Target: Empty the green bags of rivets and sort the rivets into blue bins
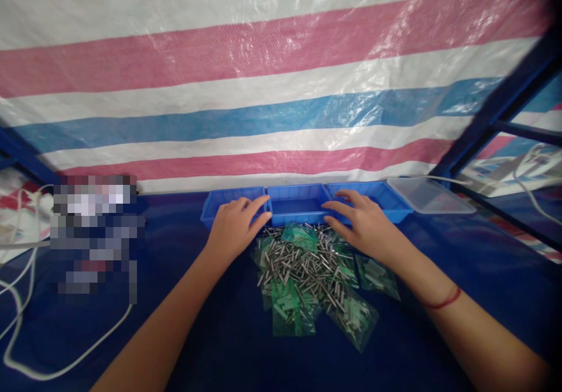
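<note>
Head view: left hand (pixel 235 228) and right hand (pixel 362 223), both open and holding nothing, are resting fingertips on three empty blue plastic trays (pixel 298 205), while loose silver metal pins (pixel 302 266) and green plastic bags (pixel 293 313) are lying unsorted just before them.

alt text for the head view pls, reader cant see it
Two bare hands, left hand and right hand, rest open on three blue trays above a pile of metal pins and green packets on a blue table, striped tarp behind.
</note>
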A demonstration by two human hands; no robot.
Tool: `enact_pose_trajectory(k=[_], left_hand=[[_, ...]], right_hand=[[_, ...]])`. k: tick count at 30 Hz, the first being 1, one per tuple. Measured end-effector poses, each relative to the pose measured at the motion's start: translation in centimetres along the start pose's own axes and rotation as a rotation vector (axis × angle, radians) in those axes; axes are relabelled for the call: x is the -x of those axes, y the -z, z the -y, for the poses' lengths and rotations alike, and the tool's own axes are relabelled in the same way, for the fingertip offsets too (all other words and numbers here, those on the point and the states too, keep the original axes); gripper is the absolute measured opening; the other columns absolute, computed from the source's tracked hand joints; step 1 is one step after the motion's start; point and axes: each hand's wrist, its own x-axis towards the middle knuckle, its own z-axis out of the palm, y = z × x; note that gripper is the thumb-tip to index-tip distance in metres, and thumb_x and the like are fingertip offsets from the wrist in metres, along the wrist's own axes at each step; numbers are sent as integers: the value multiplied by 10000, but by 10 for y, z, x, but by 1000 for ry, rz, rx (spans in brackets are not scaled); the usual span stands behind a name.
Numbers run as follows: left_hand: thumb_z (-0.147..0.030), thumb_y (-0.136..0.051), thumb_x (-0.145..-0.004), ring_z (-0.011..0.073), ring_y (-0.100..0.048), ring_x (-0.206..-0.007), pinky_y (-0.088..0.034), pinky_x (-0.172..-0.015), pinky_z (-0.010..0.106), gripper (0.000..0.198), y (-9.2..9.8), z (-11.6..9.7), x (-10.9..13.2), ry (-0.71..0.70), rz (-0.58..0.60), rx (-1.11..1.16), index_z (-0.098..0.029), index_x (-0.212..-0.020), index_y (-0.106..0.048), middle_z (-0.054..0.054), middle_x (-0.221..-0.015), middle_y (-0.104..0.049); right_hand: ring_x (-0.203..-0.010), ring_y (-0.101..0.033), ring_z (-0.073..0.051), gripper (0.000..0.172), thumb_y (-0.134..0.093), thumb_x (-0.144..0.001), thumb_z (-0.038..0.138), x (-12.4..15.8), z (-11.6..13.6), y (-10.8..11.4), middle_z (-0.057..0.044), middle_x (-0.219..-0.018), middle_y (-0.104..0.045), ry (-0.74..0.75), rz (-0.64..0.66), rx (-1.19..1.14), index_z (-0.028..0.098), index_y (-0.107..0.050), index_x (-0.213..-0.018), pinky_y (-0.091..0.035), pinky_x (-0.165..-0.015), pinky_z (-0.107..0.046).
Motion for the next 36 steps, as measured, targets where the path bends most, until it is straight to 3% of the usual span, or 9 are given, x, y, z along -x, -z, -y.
enact_pose_trajectory(k=[5,12,20,25,31,34,36], left_hand=[[-505,-361,-951,213,-612,-835,-412,-749,310,389,-12,-9,-11,-142,107,-108,-290,-1192,-578,49,-902,-658],[-427,-348,-977,193,-624,-789,-398,-682,274,330,-17,-2,-18,-210,109,-144,-258,-1070,-616,40,-850,-665],[-422,-353,-978,192,-628,-763,-393,-659,278,326,-15,-2,-10,-222,110,-157,-257,-1075,-617,40,-842,-672],[-409,-354,-981,199,-629,-786,-400,-674,285,326,-12,-4,-5,-233,112,-154,-249,-1101,-611,42,-845,-676],[-412,-379,-974,194,-619,-803,-409,-698,284,321,-7,-4,-4,-249,133,-134,-245,-1163,-578,38,-878,-668],[-461,-436,-942,202,-591,-844,-422,-725,295,383,9,-3,-3,-286,118,-109,-298,-1284,-494,41,-943,-634],[-455,-464,-930,231,-552,-943,-425,-801,343,412,24,-4,0,-289,39,-82,-294,-1308,-474,70,-1036,-595]], right_hand=[[-960,-616,-269,349,-387,-947,360,-1,-7,-3,-142,-1063,-627,7,124,2,200,-631,-1139,-460,-854,-417],[-789,-617,-219,304,-368,-951,277,-7,-2,3,-107,-887,-604,9,190,-9,171,-634,-1050,-454,-739,-328],[-754,-601,-205,284,-392,-943,279,-1,5,11,-97,-863,-587,-7,224,-21,172,-645,-1013,-425,-706,-297],[-787,-618,-213,324,-377,-949,304,3,9,13,-109,-917,-610,-9,238,-28,179,-637,-1097,-439,-741,-314],[-946,-613,-258,451,-408,-938,380,6,-4,8,-127,-1092,-632,0,192,-50,204,-464,-1349,-459,-818,-386],[-1075,-544,-322,565,-502,-884,443,7,-5,18,-144,-1169,-607,13,79,-14,208,-405,-1389,-446,-850,-460],[-1100,-517,-327,528,-529,-868,444,6,4,30,-150,-1180,-593,46,-5,-36,191,-473,-1328,-431,-876,-477]])
